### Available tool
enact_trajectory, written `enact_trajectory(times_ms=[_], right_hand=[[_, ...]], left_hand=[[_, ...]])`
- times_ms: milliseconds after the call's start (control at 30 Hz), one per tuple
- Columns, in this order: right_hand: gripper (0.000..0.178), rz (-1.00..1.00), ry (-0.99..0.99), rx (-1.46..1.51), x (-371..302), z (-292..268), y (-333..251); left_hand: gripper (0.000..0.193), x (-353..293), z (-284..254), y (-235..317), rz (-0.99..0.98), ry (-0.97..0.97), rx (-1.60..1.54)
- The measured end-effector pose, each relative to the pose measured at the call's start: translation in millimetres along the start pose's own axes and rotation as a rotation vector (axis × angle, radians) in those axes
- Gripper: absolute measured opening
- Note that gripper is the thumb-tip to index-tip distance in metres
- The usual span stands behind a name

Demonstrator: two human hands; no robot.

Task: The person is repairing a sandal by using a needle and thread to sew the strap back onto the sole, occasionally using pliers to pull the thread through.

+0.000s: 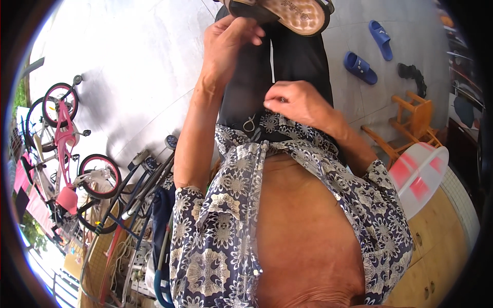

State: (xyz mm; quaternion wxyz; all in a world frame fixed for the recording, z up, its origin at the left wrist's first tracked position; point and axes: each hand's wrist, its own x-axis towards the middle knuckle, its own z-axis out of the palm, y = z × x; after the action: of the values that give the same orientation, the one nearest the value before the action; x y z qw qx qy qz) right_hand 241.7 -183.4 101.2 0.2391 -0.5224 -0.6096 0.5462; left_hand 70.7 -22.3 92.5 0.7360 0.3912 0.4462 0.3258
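Observation:
A sandal [303,16] with a tan cushioned insole and a dark strap rests across my knees at the top edge, partly cut off by the frame. My left hand [228,38] is beside its strap, fingers bent inward; whatever they pinch is too small to tell. Lower down, over my right thigh, my right hand [303,102] has its thumb and forefinger pressed together. A tiny dark spot shows between those fingers, but its kind is unclear. Black trousers [300,61] with a light drawstring loop [249,124] lie beneath both hands.
Blue slippers [360,68] lie on the grey tiled floor [138,56] to the right. Beyond them are a wooden stool [418,118] and a translucent tub lid [418,177] near a wooden cabinet [441,241]. At left stand a pink bicycle [64,138] and a folded metal frame [138,192].

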Motion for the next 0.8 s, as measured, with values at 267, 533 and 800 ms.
enact_trajectory(times_ms=[267, 533, 800], right_hand=[[0.029, 0.149, -0.112, -0.048, 2, 19, 9], [0.04, 0.265, -0.108, 0.018, 4, 38, 5], [0.015, 0.035, 0.069, 0.199, -10, 36, 16]], left_hand=[[0.023, 27, 2, -19, 0.03, -0.015, 0.017], [0.02, 33, 7, -21, 0.033, -0.036, -0.017], [0.018, 31, 11, -19, 0.048, -0.056, -0.049]])
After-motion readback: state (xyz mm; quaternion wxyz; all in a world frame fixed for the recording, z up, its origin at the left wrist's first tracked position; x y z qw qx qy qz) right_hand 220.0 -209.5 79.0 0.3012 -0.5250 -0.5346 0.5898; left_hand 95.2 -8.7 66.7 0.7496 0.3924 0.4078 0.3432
